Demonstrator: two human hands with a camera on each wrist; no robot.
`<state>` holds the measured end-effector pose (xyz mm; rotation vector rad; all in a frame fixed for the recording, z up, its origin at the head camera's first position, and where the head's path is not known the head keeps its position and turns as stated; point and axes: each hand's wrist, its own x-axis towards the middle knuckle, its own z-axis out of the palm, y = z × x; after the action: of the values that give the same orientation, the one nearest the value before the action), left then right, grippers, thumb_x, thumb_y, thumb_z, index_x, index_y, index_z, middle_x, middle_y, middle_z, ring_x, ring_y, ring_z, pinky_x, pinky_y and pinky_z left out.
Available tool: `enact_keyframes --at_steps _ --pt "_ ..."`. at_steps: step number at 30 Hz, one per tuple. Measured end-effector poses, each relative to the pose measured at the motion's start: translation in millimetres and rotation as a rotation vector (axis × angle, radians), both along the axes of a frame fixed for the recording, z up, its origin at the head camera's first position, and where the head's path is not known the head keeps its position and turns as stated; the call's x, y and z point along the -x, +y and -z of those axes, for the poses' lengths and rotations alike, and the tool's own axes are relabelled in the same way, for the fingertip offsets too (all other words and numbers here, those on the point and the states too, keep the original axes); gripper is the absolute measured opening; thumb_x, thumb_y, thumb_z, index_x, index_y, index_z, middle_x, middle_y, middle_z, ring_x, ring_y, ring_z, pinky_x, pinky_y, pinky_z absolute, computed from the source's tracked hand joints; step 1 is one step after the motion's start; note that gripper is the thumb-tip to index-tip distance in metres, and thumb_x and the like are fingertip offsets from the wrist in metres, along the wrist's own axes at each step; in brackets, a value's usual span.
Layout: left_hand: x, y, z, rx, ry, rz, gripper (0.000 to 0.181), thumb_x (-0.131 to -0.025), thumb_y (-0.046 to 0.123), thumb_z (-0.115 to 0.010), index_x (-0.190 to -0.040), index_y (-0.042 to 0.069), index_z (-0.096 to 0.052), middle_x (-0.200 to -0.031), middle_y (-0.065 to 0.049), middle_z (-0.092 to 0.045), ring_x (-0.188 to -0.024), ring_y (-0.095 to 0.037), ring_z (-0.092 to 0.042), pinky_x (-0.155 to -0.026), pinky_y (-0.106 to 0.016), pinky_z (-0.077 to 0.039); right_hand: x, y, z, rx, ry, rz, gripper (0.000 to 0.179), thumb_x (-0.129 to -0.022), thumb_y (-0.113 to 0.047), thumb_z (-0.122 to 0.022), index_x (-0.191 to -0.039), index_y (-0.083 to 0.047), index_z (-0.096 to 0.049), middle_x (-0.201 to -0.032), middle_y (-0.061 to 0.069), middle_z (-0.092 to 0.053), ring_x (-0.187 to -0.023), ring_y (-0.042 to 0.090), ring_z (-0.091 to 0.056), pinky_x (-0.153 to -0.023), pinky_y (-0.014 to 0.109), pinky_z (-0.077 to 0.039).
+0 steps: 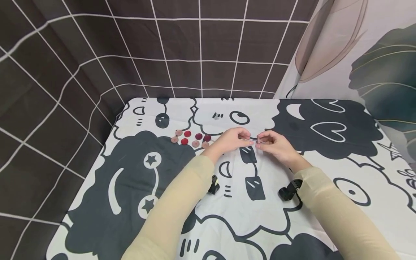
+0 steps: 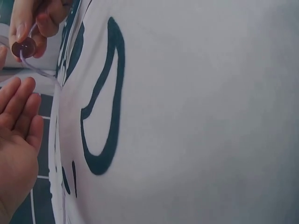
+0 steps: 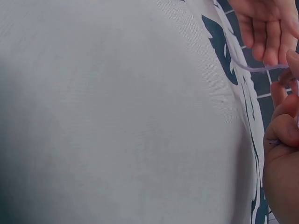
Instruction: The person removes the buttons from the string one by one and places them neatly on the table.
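In the head view my right hand (image 1: 276,146) pinches a small round button (image 2: 23,47) between thumb and fingertips. A thin pale lilac cord (image 2: 39,71) passes at the button's face and hangs down in the left wrist view. Just left of it is my left hand (image 1: 231,140), palm toward the button, its fingers loosely extended and the thumb apart from them. No hold on the cord by this hand is visible. The right wrist view shows the cord (image 3: 254,69) running up to the right fingers, with the left fingers behind it.
Left of the hands, several loose buttons lie on the patterned cloth: pale pink (image 1: 174,139), red (image 1: 187,133) and dark maroon (image 1: 198,136). A dark grid-patterned curtain (image 1: 182,39) hangs along the back and left. A leaf-print curtain (image 1: 386,76) hangs at the right.
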<state>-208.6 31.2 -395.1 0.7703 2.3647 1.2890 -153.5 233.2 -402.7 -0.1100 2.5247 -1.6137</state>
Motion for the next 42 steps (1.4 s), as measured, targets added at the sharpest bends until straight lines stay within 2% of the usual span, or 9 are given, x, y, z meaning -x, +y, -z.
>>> enact_keyframes --at_steps 5,11,20,26,42 --pt "-2.6 6.9 1.3 -0.074 -0.051 0.007 0.037 -0.086 0.028 -0.069 -0.115 0.006 -0.062 -0.102 0.002 -0.066 -0.093 -0.005 -0.059 -0.084 -0.017 -0.043 -2.0 2.1 3.4 0.041 0.005 -0.007 0.043 -0.083 -0.014 -0.073 -0.116 0.004 -0.052 -0.104 0.004 -0.057 -0.087 0.007 -0.057 -0.067 0.02 -0.046" --pt "-4.6 11.1 1.0 -0.085 -0.035 0.006 0.033 -0.087 0.027 -0.068 -0.112 0.006 -0.063 -0.098 0.002 -0.066 -0.09 -0.004 -0.059 -0.082 -0.015 -0.043 -2.3 0.7 4.4 0.103 0.035 -0.031 0.042 -0.083 -0.011 -0.072 -0.114 0.006 -0.051 -0.099 -0.003 -0.058 -0.087 0.007 -0.058 -0.067 0.019 -0.046" --pt "-6.3 13.3 4.3 -0.118 -0.069 0.02 0.032 -0.088 0.027 -0.067 -0.111 0.006 -0.064 -0.096 0.003 -0.065 -0.088 -0.004 -0.059 -0.081 -0.016 -0.044 0.1 0.3 6.5 0.069 0.114 -0.049 0.036 -0.083 -0.008 -0.072 -0.112 0.006 -0.056 -0.093 0.0 -0.059 -0.08 0.009 -0.057 -0.062 0.019 -0.046" --pt "-5.7 14.4 5.0 -0.132 -0.079 0.015 0.032 -0.087 0.026 -0.067 -0.111 0.005 -0.063 -0.095 0.003 -0.064 -0.087 -0.005 -0.059 -0.081 -0.017 -0.044 0.5 0.6 6.5 0.06 0.124 -0.048 0.036 -0.082 -0.009 -0.072 -0.111 0.005 -0.056 -0.089 0.0 -0.058 -0.075 0.009 -0.055 -0.06 0.019 -0.045" --pt "-8.1 18.0 5.2 -0.107 -0.099 -0.033 0.025 -0.087 0.027 -0.067 -0.106 0.01 -0.064 -0.09 0.007 -0.064 -0.084 -0.005 -0.059 -0.079 -0.019 -0.044 -1.4 -1.6 5.3 0.116 0.136 -0.057 0.036 -0.081 -0.001 -0.071 -0.111 0.009 -0.053 -0.088 -0.003 -0.059 -0.077 0.008 -0.055 -0.061 0.017 -0.045"
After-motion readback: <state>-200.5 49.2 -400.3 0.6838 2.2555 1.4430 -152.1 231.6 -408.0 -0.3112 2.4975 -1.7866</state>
